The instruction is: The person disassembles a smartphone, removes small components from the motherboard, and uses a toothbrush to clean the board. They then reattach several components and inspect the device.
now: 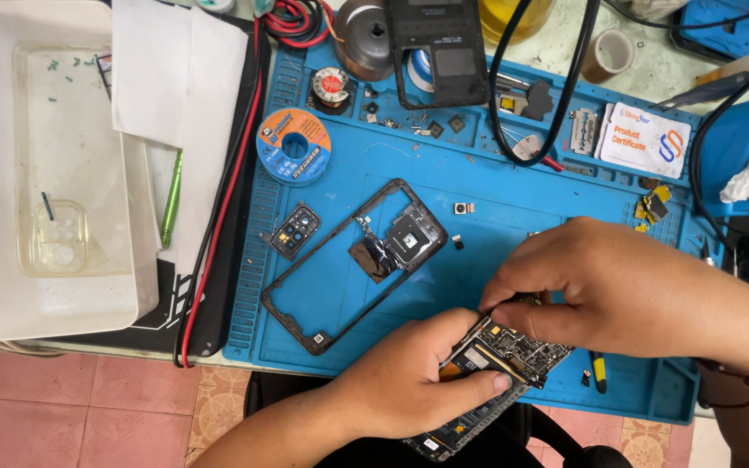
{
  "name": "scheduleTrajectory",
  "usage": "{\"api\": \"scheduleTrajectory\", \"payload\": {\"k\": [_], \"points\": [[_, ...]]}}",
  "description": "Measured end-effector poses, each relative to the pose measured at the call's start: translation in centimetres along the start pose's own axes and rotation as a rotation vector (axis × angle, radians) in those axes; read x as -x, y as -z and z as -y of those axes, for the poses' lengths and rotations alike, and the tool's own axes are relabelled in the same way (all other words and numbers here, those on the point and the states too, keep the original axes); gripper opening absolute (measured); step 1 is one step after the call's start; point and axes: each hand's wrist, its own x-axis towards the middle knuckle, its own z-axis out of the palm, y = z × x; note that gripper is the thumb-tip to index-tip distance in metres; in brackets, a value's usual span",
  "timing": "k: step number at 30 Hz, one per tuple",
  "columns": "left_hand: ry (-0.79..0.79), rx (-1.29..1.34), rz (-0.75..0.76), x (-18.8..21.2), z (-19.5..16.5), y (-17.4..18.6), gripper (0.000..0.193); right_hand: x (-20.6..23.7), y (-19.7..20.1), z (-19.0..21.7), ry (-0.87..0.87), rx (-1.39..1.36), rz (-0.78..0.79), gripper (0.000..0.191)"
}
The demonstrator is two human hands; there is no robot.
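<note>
Near the front edge of a blue silicone repair mat (513, 186), the left hand (409, 377) grips an opened black smartphone with its circuit board exposed (500, 355). The right hand (617, 286) pinches at the board's far edge. Lifting gently while the phone is held level seems wisest. A black plastic phone frame (305, 321) lies farther left.
</note>
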Motion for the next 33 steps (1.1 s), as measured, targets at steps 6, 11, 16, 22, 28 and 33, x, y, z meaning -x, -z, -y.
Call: {"api": "scheduleTrajectory", "payload": {"k": [6, 11, 16, 22, 28, 33], "points": [[0.052, -0.147, 0.021, -0.1, -0.5, 0.2, 0.033, -0.3, 0.2, -0.9, 0.177, 0.059, 0.036, 0.016], [0.087, -0.174, 0.029, -0.1, -0.8, 0.3, 0.032, -0.8, 0.4, -0.4, 0.066, 0.071, 0.139, 0.016], [0.07, -0.157, 0.031, -0.1, -0.8, 0.4, 0.032, -1.0, 0.8, 0.2, -0.007, 0.028, 0.189, 0.016], [0.056, -0.2, 0.024, 0.0, -0.7, 0.4, 0.031, -0.7, 0.9, -0.4, -0.101, -0.128, 0.207, 0.019], [0.031, -0.176, -0.039, 0.1, -0.7, 0.0, 0.03, 0.2, -0.4, -0.7, 0.116, -0.346, 0.091, 0.024], [0.027, -0.216, -0.079, 0.1, -0.6, -0.3, 0.03, 1.8, -2.9, -0.5, -0.404, -0.299, -0.075, 0.04]]}}
